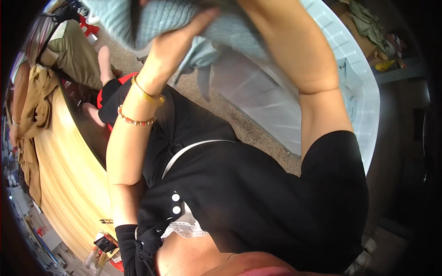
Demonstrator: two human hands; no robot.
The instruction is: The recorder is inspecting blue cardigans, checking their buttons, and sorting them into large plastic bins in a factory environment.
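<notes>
At the top of the head view, my left hand [177, 43] is closed on a light blue-grey ribbed knit garment [165, 18], thumb lying across the cloth. The garment is bunched and partly blurred, and its upper part runs out of the picture. Loose ends of the same coloured cloth [202, 76] hang below my hand. My right forearm reaches up past the garment's right side and leaves the view at the top edge, so the right hand itself does not show. A large translucent plastic bin [363, 87] stands under and beyond my right arm, with some pale bluish cloth inside.
On the left is a pale wooden table [69, 161] with a brown garment [39, 101] over its far edge. Another person in khaki trousers [76, 53] sits beyond it. A red stool [102, 97] shows beside my leg. Piled cloth [368, 25] lies at the upper right.
</notes>
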